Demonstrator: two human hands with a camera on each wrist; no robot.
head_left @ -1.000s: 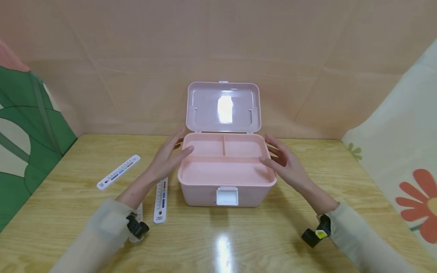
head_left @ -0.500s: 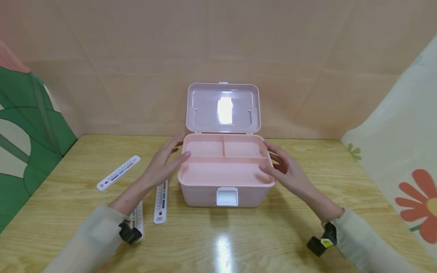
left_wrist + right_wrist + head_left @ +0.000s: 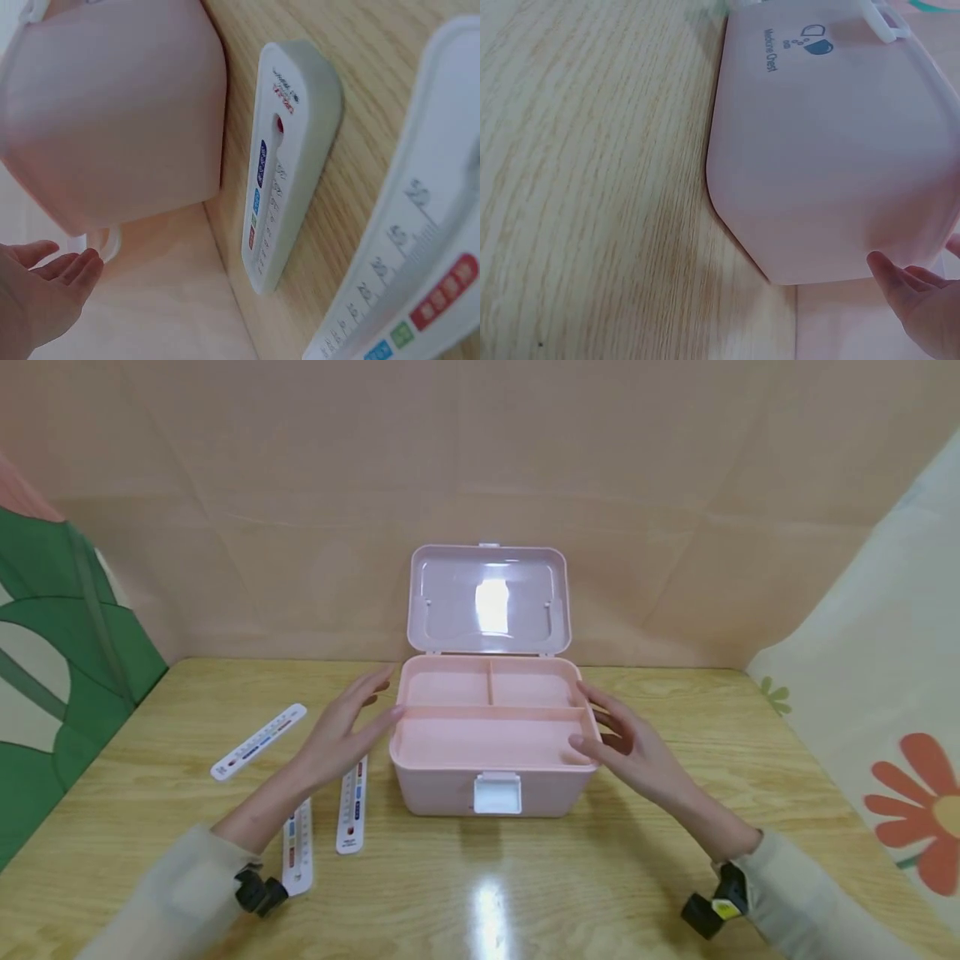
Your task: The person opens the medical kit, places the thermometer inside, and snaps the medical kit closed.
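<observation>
A pink medicine chest [image 3: 442,792] stands on the table with its lid [image 3: 450,602] raised. Its pink tray [image 3: 491,739] shows two small compartments behind one long one. My left hand [image 3: 341,739] is at the chest's left side, fingers extended and the thumb tip near the rim. On the other side, my right hand [image 3: 637,750] has its fingers along the right wall and its thumb over the rim. In the right wrist view, the fingertips of that hand [image 3: 922,307] are right at the chest wall [image 3: 817,165]. Neither hand has anything in its grasp.
Three white thermometers lie left of the chest: a slanted thermometer [image 3: 258,742] farther out, an upright-lying thermometer [image 3: 351,810] close to the chest, and another thermometer [image 3: 298,852] beside my left wrist. A beige cloth backdrop [image 3: 300,568] hangs behind the wooden table [image 3: 420,893].
My left hand has drawn back leftward from the rim, uncovering more of the nearest thermometers. The right hand has shifted slightly down along the chest's side. Lid and chest look nearly unmoved.
</observation>
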